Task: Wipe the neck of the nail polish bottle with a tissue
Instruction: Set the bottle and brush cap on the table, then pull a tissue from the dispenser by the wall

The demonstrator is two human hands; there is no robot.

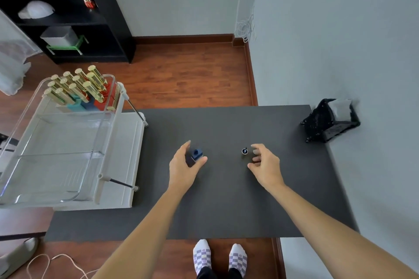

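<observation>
Head view: one dark blue bottle (196,154) stands uncapped near the middle of the dark table (226,199), its neck bare. One left hand (183,166) cups around it, fingers (186,145) spread open, thumb just beside its base; whether they touch it I cannot tell. One cap (244,151) with brush stands apart to the right. One right hand (264,165) sits just beside it, fingers loosely curled, holding nothing. One black tissue box (330,121) with a tissue (341,107) sticking out sits at the far right edge. One clear rack (56,142) at left carries about twelve gold-capped bottles (77,86).
</observation>
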